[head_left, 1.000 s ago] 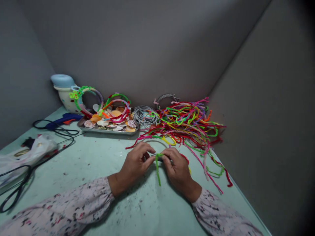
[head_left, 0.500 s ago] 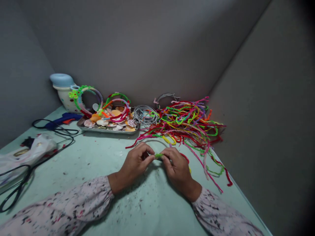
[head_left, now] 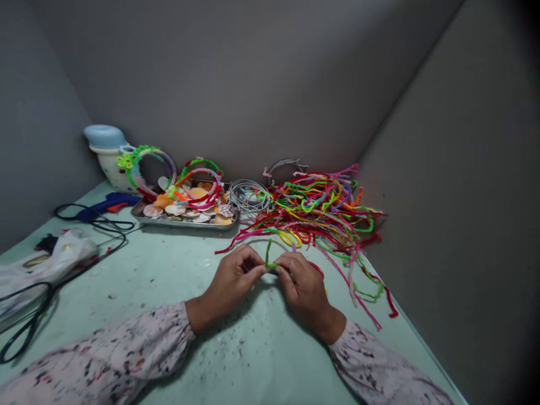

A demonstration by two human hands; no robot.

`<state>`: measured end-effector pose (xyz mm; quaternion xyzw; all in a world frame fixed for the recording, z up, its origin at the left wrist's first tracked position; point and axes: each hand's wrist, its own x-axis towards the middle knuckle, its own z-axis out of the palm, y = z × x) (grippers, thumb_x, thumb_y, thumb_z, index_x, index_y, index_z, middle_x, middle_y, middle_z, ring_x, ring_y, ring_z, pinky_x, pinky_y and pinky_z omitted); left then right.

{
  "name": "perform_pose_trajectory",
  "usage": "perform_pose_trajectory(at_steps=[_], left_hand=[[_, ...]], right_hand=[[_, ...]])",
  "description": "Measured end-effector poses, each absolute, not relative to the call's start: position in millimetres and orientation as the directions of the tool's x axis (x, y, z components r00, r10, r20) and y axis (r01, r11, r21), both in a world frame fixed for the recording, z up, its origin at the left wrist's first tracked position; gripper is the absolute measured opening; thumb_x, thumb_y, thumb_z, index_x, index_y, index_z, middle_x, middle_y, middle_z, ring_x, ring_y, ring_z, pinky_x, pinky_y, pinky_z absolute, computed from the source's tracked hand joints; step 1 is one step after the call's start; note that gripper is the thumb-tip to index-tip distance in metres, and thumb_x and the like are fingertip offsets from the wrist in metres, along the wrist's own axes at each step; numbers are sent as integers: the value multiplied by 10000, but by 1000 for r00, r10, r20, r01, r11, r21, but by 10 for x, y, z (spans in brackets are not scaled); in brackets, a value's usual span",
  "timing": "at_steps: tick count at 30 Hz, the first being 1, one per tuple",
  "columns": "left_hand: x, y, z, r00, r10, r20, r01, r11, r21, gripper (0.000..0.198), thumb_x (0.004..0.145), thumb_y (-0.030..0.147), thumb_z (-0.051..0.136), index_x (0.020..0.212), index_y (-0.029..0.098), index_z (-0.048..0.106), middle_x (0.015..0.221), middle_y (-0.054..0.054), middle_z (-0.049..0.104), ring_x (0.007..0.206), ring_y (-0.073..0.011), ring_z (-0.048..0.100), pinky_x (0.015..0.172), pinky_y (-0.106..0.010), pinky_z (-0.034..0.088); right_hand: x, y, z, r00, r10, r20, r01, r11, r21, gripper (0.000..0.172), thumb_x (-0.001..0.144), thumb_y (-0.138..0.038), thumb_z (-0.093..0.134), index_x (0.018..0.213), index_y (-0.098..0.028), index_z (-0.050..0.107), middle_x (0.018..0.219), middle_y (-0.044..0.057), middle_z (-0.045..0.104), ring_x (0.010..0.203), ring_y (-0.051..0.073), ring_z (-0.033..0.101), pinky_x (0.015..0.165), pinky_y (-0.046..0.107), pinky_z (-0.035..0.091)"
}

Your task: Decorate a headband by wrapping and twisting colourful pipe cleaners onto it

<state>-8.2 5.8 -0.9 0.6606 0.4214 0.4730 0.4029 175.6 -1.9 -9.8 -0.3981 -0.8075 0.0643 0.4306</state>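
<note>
A short green pipe cleaner (head_left: 269, 253) is pinched between my two hands, with one end standing straight up. My left hand (head_left: 234, 278) grips it from the left with thumb and forefinger. From the right, my right hand (head_left: 306, 292) closes thumb and fingers on it. Part of a wire hoop with coloured wrapping shows behind the fingers; how it meets the green piece is hidden. Yellow scissor handles (head_left: 291, 238) lie just beyond my right hand, and a red loop peeks out beside it.
A tangled heap of colourful pipe cleaners (head_left: 320, 202) spreads at the back right. Coiled wire (head_left: 248, 197) lies beside a metal tray (head_left: 189, 225) of shells and wrapped hoops. Further left are a lidded cup (head_left: 112, 160), a blue glue gun (head_left: 105, 205), a black cord (head_left: 122, 242) and a plastic bag (head_left: 73, 250).
One end of the green pipe cleaner now sticks upright between my fingers, where before only a short bunched bit showed. My hands have hardly moved.
</note>
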Motion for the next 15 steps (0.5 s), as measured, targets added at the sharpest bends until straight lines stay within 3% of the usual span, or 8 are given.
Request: perform_pose_trajectory(at_steps=[15], left_hand=[[-74, 73, -56, 258, 961, 96, 42, -111, 993, 181, 779, 281, 670, 757, 159, 539, 627, 46, 520, 545, -83, 462, 525, -216, 366]], right_hand=[[1747, -18, -89, -329, 677, 659, 610, 685, -398, 144, 931, -174, 476, 961, -204, 613, 902, 65, 657, 863, 190, 609, 769, 321, 508]])
